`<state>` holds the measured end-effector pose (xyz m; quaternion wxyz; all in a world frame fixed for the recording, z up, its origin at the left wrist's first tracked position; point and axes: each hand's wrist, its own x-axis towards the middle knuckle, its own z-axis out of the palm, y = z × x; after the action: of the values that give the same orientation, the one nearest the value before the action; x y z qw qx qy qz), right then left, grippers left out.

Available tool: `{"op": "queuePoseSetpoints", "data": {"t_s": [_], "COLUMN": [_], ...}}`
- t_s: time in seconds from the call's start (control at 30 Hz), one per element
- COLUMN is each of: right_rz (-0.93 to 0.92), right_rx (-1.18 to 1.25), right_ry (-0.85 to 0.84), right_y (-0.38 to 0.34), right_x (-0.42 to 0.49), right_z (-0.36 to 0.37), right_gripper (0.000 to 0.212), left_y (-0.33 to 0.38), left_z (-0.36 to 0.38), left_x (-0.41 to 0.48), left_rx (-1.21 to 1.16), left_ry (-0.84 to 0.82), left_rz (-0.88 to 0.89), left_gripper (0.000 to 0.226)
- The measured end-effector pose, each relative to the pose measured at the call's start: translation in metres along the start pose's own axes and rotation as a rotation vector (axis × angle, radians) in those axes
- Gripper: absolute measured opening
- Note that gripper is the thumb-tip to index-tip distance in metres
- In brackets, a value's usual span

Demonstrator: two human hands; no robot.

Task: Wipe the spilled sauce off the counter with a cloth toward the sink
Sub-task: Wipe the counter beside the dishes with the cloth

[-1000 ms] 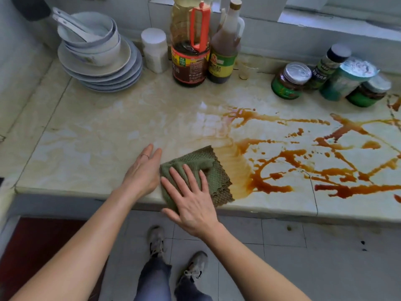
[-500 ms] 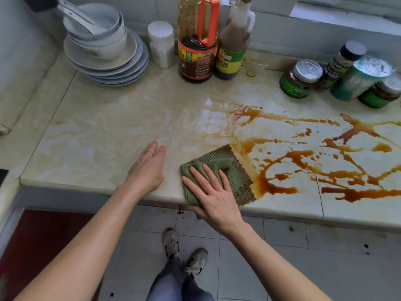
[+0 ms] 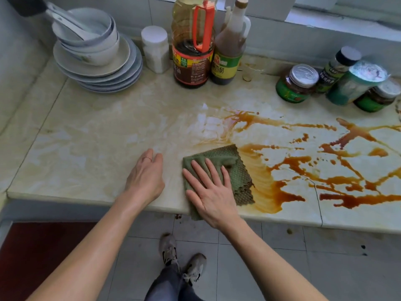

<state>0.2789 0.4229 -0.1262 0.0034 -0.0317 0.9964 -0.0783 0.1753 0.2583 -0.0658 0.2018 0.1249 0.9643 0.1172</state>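
Glossy marble counter (image 3: 91,135) — waffle-weave cloth (image 3: 234,170)

Cream marbled counter (image 3: 97,137), cracked near right front. Soft white glare mid-counter. Grey-white tiled wall (image 3: 271,38) behind; window sill (image 3: 347,18) upper right, daylight from there. Pale grey floor tiles (image 3: 303,274) below, dark grout lines, speckled with dark spots. Dark red panel (image 3: 43,246) low at left. Tiled side ledge (image 3: 17,72) along left edge.

Apparently "香醋" on brown bottle's label (image 3: 224,67)
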Motion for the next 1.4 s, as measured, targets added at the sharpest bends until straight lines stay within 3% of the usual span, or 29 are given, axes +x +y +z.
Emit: {"op": "queuePoseSetpoints", "data": {"t_s": [0.07,0.27,0.4,0.53,0.67,0.77,0.9,1.0,1.2,1.27,1.4], "right_rz": [-0.03,0.272,0.152,0.122,0.356,0.452,0.232,0.125,0.502,0.485,0.26], "right_rx": [-0.019,0.01,0.013,-0.013,0.011,0.123,0.089,0.031,-0.015,-0.033,0.018], "right_ry": [0.005,0.078,0.046,0.04,0.052,0.13,0.108,0.062,0.02,-0.001,-0.046], "right_y": [0.015,0.041,0.004,0.021,0.047,0.028,-0.001,0.02,0.062,0.043,0.01], "right_x": [0.009,0.018,0.025,0.043,0.049,0.049,0.057,0.085,0.1,0.096,0.109], "right_z": [0.0,0.0,0.008,0.002,-0.006,-0.007,-0.003,-0.006,-0.022,-0.021,-0.018], "right_gripper": [0.05,0.052,0.053,0.053,0.057,0.057,0.056,0.055,0.058,0.059,0.062], "left_y": [0.004,-0.001,0.003,0.02,0.025,0.02,0.017,0.026,0.041,0.041,0.042], "left_z": [-0.004,-0.006,-0.005,-0.012,-0.019,-0.02,-0.017,-0.017,-0.023,-0.022,-0.019], "left_x": [0.003,0.006,0.013,0.028,0.04,0.048,0.059,0.07,0.087,0.092,0.098], "left_rx": [0.001,-0.031,-0.062,-0.074,-0.066,-0.066,-0.067,-0.054,-0.045,-0.045,-0.031], "left_ry": [-0.003,0.033,0.088,0.109,0.096,0.097,0.085,0.081,0.053,0.053,0.018], "left_rz": [-0.012,0.031,0.077,0.156,0.216,0.213,0.217,0.245,0.244,0.236,0.207], "left_gripper": [0.058,0.061,0.061,0.06,0.062,0.063,0.065,0.065,0.07,0.07,0.073]}}
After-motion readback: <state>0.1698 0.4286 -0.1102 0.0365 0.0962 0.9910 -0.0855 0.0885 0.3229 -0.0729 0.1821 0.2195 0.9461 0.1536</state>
